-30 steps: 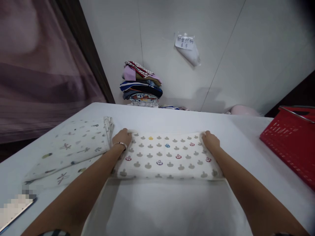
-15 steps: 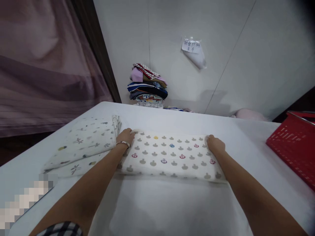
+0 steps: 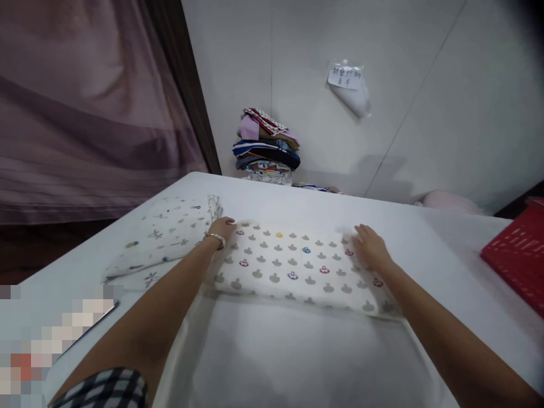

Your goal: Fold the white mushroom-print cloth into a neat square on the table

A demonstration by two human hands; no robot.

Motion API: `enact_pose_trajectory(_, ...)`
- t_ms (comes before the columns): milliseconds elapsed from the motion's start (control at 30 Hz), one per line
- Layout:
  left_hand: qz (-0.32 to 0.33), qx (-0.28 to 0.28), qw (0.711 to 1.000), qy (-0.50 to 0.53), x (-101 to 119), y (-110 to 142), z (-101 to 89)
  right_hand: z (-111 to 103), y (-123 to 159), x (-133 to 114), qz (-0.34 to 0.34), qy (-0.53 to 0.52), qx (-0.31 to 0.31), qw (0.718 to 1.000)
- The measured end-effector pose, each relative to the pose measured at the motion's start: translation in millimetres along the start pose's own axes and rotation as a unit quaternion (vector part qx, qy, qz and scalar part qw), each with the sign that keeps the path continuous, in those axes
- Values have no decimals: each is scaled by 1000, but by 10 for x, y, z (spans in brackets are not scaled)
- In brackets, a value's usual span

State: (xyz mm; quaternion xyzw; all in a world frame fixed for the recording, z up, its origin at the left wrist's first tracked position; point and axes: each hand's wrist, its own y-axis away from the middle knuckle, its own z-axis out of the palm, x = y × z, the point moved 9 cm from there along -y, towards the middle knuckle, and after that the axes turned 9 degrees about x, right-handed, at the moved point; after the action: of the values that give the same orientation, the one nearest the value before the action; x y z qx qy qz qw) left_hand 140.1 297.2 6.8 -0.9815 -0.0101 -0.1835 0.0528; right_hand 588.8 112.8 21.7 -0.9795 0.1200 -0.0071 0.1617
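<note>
A white cloth (image 3: 300, 263) printed with grey and coloured mushrooms lies partly folded over on the table. Its plain white layer (image 3: 306, 345) reaches toward me below the printed part. At the far left corner, my left hand (image 3: 223, 229) lies with its fingers stretched out along the cloth. My right hand (image 3: 371, 247) is open at the far right corner, fingers extended over the edge. Whether the fingertips press on the fabric is hard to tell. Beside my left forearm sits another white cloth (image 3: 165, 226) with a plant-like print, loosely bunched.
The white table (image 3: 314, 204) stands against a grey wall with a bagged paper note (image 3: 346, 79). Behind its far edge rises a stack of folded clothes (image 3: 267, 147). A red basket (image 3: 516, 255) is on the right, and a pink curtain (image 3: 80, 113) hangs on the left.
Both hands have loosened from the far corners of the mushroom cloth, and their fingers have straightened. My view has shifted slightly left, so the scene sits farther right.
</note>
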Motion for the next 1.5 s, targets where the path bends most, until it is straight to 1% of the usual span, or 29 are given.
enact_pose_trajectory(67, -8, 9, 1000, -9, -25, 53, -30, 90, 51, -268, -56, -36, -13, 998)
enact_pose_trajectory(133, -11, 17, 1000, -18, -28, 96, -45, 246, 132, -435, -86, -50, -44, 994)
enact_pose_trajectory(233, -16, 23, 999, -28, 3, 127, -70, 440, 223, -489, -89, -46, -73, 992)
enact_pose_trajectory(300, -12, 35, 999, -31, 92, 153, -105, 470, 233, -486, -87, -39, -69, 993)
enact_pose_trajectory(333, 11, 49, 998, -32, 196, 177, -126, 458, 226, -494, -85, -36, -64, 994)
enact_pose_trajectory(367, 52, 64, 996, -34, 344, 216, -137, 433, 215, -513, -86, -34, -56, 994)
enact_pose_trajectory(433, 185, 82, 978, -43, 738, 361, -93, 372, 194, -594, -96, -36, -42, 994)
enact_pose_trajectory(467, 249, 71, 964, -53, 912, 457, -15, 352, 188, -645, -104, -40, -40, 993)
enact_pose_trajectory(500, 293, 52, 952, -65, 1031, 542, 87, 350, 190, -698, -115, -46, -45, 991)
enact_pose_trajectory(533, 309, 23, 948, -80, 1077, 593, 205, 366, 194, -735, -119, -53, -57, 990)
enact_pose_trajectory(600, 279, -35, 954, -107, 1012, 600, 426, 429, 206, -759, -110, -66, -88, 988)
enact_pose_trajectory(633, 264, -54, 956, -114, 961, 585, 504, 457, 211, -759, -103, -72, -100, 987)
enact_pose_trajectory(700, 257, -57, 958, -117, 900, 537, 577, 478, 209, -757, -90, -87, -111, 986)
enact_pose_trajectory(833, 260, -56, 957, -118, 895, 457, 582, 409, 187, -735, -67, -134, -134, 980)
enact_pose_trajectory(900, 257, -67, 957, -115, 916, 453, 549, 304, 188, -604, -41, -136, -130, 981)
enact_pose_trajectory(933, 254, -69, 958, -111, 917, 459, 515, 226, 201, -480, -19, -126, -113, 985)
enact_pose_trajectory(1000, 246, -55, 963, -97, 877, 492, 404, 40, 285, -133, 41, -99, -62, 992)
enact_pose_trajectory(1067, 235, -16, 968, -84, 750, 554, 237, -111, 475, 251, 107, -108, -19, 988)
enact_pose_trajectory(1133, 197, 3, 977, -85, 500, 641, 97, -202, 730, 587, 167, -168, 13, 971)
enact_pose_trajectory(1167, 173, -3, 981, -88, 350, 696, 49, -218, 876, 749, 209, -186, 22, 960)
enact_pose_trajectory(1233, 136, 9, 988, -77, 97, 817, -102, -214, 1150, 963, 271, -212, 27, 938)
enact_pose_trajectory(1300, 81, 20, 995, -54, -127, 944, -258, -206, 1357, 1044, 305, -230, 35, 924)
enact_pose_trajectory(1367, 5, 1, 1000, -20, -320, 1088, -340, -202, 1492, 1035, 318, -263, 49, 910)
enact_pose_trajectory(1433, -54, -18, 998, 14, -431, 1238, -374, -183, 1576, 980, 324, -307, 56, 893)
enact_pose_trajectory(1500, -78, -16, 996, 31, -458, 1349, -387, -171, 1626, 916, 324, -333, 57, 884)
